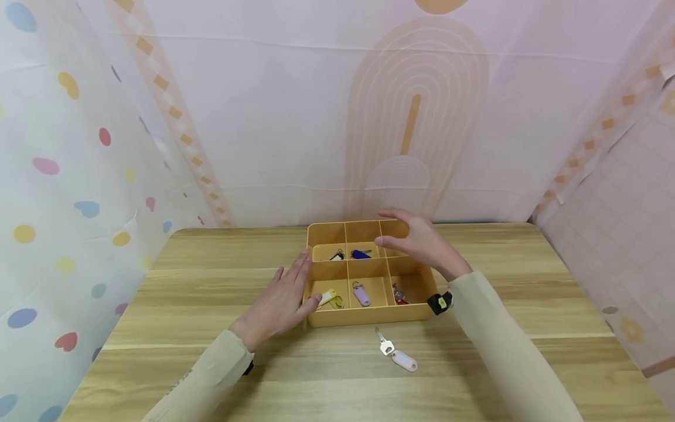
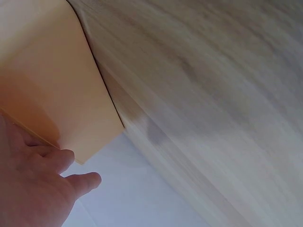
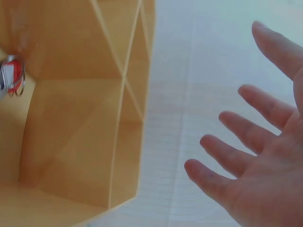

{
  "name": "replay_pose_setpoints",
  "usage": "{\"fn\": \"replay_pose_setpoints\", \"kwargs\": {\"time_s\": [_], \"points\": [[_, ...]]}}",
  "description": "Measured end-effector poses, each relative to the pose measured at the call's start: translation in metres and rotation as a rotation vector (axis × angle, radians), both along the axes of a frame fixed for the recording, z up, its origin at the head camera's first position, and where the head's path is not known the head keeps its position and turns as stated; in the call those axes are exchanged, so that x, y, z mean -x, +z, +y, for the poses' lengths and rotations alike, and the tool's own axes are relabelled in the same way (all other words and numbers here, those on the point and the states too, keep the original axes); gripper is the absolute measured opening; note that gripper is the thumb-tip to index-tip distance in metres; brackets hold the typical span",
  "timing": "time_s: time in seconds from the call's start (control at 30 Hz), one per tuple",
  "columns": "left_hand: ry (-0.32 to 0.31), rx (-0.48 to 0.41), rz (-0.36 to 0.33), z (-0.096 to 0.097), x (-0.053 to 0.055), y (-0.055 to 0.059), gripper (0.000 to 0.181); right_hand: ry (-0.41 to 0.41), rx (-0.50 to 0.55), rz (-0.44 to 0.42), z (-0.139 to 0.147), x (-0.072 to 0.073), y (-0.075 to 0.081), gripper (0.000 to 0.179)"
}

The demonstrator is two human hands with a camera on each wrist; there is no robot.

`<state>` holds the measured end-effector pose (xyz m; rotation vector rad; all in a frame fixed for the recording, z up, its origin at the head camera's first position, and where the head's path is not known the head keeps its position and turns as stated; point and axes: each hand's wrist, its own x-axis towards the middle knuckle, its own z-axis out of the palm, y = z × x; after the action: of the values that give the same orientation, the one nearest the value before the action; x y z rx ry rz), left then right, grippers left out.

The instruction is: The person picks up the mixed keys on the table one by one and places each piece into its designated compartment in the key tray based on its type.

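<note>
A yellow six-compartment box (image 1: 369, 317) stands on the table. My left hand (image 1: 279, 299) rests along its left rim with straight fingers, thumb over the front left corner. Over the back right compartment hovers my right hand (image 1: 422, 239), fingers spread and holding nothing; it hides much of that compartment. Single compartments hold a yellow key tag (image 1: 327, 297), a lilac key tag (image 1: 361, 294), keys with a red tag (image 1: 399, 295), a blue-tagged key (image 1: 361, 254) and a black-and-white tag (image 1: 337, 256). In front of the box lies a key (image 1: 387, 347) with a pale pink tag (image 1: 404, 360).
The wooden table (image 1: 221, 281) reaches back to a patterned cloth (image 1: 274, 129) hanging behind it. More printed cloth hangs at the left and right sides. The box stands near the table's back edge.
</note>
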<state>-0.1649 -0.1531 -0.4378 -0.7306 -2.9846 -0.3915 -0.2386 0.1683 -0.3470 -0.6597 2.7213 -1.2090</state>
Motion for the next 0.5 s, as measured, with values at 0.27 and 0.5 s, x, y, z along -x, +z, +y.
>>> {"fn": "replay_pose_setpoints", "kwargs": {"time_s": [0.27,0.5], "points": [[-0.008,-0.021,0.003,-0.002,0.0,0.0,0.082,-0.002,0.108,0.059,0.008,-0.032,0.001,0.071],[-0.006,-0.001,-0.004,-0.004,0.0,0.002,0.083,-0.001,0.178,0.076,0.012,-0.059,-0.008,0.073]]}}
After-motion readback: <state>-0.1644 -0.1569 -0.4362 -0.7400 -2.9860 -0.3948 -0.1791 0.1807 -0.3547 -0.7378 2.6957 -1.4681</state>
